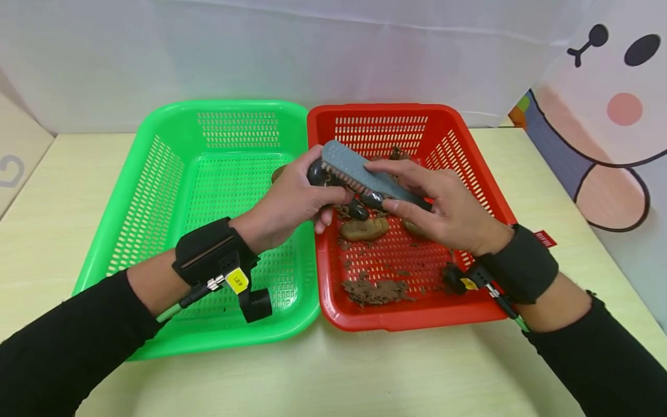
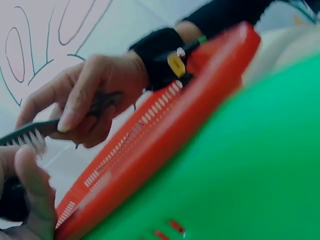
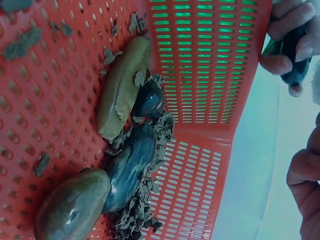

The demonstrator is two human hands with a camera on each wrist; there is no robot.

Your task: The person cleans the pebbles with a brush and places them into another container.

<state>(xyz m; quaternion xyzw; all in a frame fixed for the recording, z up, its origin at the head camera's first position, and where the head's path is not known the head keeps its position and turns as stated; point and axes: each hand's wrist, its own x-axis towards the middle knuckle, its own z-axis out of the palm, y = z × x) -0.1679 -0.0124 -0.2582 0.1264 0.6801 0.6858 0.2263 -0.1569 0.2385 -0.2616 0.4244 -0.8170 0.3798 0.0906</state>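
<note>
Over the red basket (image 1: 406, 321), my left hand (image 1: 292, 200) grips a smooth dark stone (image 1: 316, 172), also seen as a dark stone (image 3: 296, 57) in the right wrist view. My right hand (image 1: 443, 200) holds a blue-grey scrub brush (image 1: 356, 171) by its dark handle, the forefinger laid along its back. The pale bristles face down and left, right at the stone and left fingers. Below, in the basket, lie an olive-brown stone (image 1: 365, 229), a small dark stone (image 3: 150, 100), a longer dark streaked stone (image 3: 132, 170) and a rounded brownish stone (image 3: 72, 205).
Brown shreds (image 1: 377, 291) lie in a heap near the red basket's front wall, with more around the stones. A green basket (image 1: 299, 327) stands against it on the left, a brownish stone (image 1: 278, 172) showing behind my left hand. White sheeting (image 1: 333, 58) hangs behind.
</note>
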